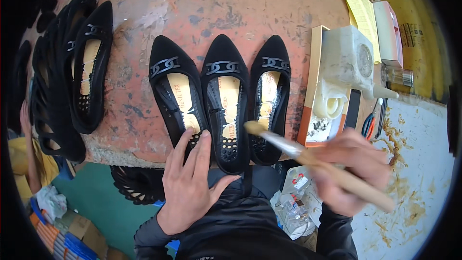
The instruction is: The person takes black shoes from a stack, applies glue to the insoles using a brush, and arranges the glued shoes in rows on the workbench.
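At centre, three shoes, one brush

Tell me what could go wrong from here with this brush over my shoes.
First, the brush in your right hand has its bristles between the middle shoe and right shoe, so anything on them might smear the black uppers. Second, the middle shoe's heel looks at or past the table edge; a nudge by your left hand could tip it.
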The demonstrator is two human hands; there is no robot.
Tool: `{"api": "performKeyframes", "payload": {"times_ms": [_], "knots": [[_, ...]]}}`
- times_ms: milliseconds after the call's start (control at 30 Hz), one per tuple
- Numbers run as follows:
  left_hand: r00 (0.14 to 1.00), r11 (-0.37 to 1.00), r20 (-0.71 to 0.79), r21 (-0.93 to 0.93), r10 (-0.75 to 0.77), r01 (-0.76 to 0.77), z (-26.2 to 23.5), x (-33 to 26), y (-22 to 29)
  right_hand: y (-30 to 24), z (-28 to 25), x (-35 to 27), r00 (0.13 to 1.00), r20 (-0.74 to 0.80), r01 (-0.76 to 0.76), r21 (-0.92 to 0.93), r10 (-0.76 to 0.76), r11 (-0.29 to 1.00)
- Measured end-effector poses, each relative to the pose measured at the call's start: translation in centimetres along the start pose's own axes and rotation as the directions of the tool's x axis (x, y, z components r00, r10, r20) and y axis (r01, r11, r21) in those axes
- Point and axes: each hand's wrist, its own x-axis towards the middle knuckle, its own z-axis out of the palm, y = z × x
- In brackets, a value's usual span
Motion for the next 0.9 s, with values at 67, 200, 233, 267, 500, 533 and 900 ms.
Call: {"api": "performKeyframes", "payload": {"times_ms": [67, 200, 233, 267, 500, 533, 900], "knots": [[1.000, 1.000, -0.009, -0.006, 0.002, -0.002, 0.2, 0.3, -0.1, 0.4, 2.9, 1.4, 0.999, 0.046, -0.020, -0.009, 0.021, 1.000], [1.000, 0.999, -0.006, -0.028, -0.015, 0.015, 0.2, 0.2, -0.1, 2.7, 5.6, 2.1, 0.989, 0.148, 0.027, -0.073, -0.016, 0.997], [1.000, 0.999, -0.011, -0.039, -0.010, 0.009, 0.4, 0.1, -0.3, 3.0, 5.8, 2.1, 0.989, 0.145, -0.018, -0.048, 0.025, 0.999], [1.000, 0.999, -0.016, -0.050, -0.003, 0.002, 0.5, 0.0, -0.4, 2.7, 5.7, 2.1, 0.988, 0.151, -0.019, -0.043, 0.026, 0.999], [1.000, 0.997, -0.007, -0.077, 0.009, -0.009, 0.0, 0.2, -0.4, 1.1, 4.7, 1.9, 0.773, 0.632, -0.100, 0.030, 0.059, 0.995], [1.000, 0.997, -0.003, -0.077, 0.005, -0.005, 0.0, 0.1, -0.5, 1.3, 4.6, 2.1, 0.774, 0.630, -0.101, 0.031, 0.059, 0.994], [1.000, 0.998, -0.028, -0.064, 0.010, -0.012, 0.2, 0.3, -0.2, 6.6, 9.3, 2.8, 0.939, 0.104, 0.344, -0.265, -0.328, 0.901]]}}
